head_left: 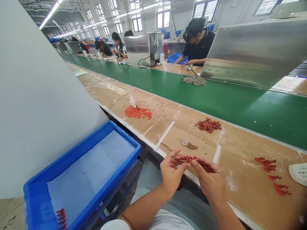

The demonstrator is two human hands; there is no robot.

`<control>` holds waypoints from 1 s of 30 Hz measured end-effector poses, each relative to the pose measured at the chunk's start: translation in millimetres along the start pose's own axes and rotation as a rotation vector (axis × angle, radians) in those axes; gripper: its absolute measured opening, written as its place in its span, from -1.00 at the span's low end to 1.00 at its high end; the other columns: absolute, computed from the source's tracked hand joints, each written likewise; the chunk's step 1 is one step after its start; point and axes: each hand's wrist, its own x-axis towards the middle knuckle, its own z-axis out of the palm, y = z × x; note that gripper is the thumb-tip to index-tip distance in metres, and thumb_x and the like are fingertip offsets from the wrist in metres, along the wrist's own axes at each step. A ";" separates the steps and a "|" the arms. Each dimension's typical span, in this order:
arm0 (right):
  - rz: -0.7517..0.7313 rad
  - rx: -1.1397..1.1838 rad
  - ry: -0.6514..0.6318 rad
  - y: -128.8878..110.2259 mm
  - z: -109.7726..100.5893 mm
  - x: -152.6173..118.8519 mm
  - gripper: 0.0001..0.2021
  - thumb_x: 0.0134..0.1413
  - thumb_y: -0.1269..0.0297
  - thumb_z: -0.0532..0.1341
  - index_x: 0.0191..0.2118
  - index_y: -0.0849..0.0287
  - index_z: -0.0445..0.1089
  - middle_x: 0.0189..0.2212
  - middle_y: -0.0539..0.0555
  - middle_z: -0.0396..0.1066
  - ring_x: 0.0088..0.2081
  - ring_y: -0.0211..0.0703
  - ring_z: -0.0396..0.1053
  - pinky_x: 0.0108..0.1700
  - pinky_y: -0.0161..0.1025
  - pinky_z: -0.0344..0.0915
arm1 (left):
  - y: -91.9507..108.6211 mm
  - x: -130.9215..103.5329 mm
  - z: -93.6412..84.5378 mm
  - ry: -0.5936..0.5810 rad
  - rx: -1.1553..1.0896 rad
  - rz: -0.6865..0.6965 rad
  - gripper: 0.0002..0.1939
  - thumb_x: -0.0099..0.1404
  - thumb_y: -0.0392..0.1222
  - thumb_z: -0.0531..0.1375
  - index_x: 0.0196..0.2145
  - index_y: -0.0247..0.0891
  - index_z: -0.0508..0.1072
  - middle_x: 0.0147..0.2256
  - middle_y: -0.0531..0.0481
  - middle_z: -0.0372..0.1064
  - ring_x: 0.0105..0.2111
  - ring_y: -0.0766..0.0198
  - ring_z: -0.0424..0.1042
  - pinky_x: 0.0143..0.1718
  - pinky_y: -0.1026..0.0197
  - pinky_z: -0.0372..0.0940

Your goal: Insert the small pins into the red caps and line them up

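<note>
My left hand (173,172) and my right hand (209,176) meet over the table's near edge. Pinched between their fingertips is a small red-and-metal part (192,159); my fingers cover some of it, so its exact shape cannot be made out. Just beyond the hands, a small transparent cup (184,141) stands beside a wet brown stain. Farther back lies a heap of red-and-metal pieces (208,125). Flat red discs (138,112) are spread to the left, with a white-tipped bottle or nozzle (132,101) among them. Several red-and-metal parts (274,178) lie in small groups at right.
A blue tray (81,145), lined with a pale sheet, stands at left with several red parts in its near corner. Past the brown worktable (165,110) runs a green conveyor belt (165,84) carrying a pile of small metal pieces (194,81). Co-workers (196,44) sit across it.
</note>
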 end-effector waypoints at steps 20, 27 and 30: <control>-0.009 -0.086 0.223 6.7 -0.7 -7.7 -0.67 -0.39 0.34 0.53 -0.36 0.22 0.53 -0.48 0.07 0.54 -0.48 -0.23 0.50 -0.35 -0.40 0.50 | -1.5 3.2 -13.9 -0.114 0.197 0.188 -0.69 0.06 -0.26 0.39 -0.17 -0.21 0.56 -0.32 -0.06 0.58 -0.30 0.10 0.58 -0.13 0.05 0.50; 0.015 -0.066 0.222 8.9 2.9 -9.0 -0.68 -0.38 0.32 0.53 -0.37 0.23 0.52 -0.50 0.07 0.53 -0.49 -0.20 0.50 -0.37 -0.36 0.50 | -4.2 2.2 -13.8 -0.090 0.217 0.146 -0.72 0.06 -0.27 0.39 -0.21 -0.21 0.57 -0.32 -0.07 0.58 -0.31 0.10 0.58 -0.14 0.04 0.50; -0.033 -0.086 0.261 12.2 2.5 -10.8 -0.68 -0.35 0.34 0.52 -0.35 0.22 0.52 -0.46 0.08 0.54 -0.46 -0.22 0.50 -0.34 -0.37 0.50 | -5.1 2.9 -11.6 -0.051 0.168 0.091 -0.68 0.05 -0.26 0.40 -0.18 -0.23 0.56 -0.32 -0.08 0.58 -0.31 0.10 0.58 -0.16 0.05 0.50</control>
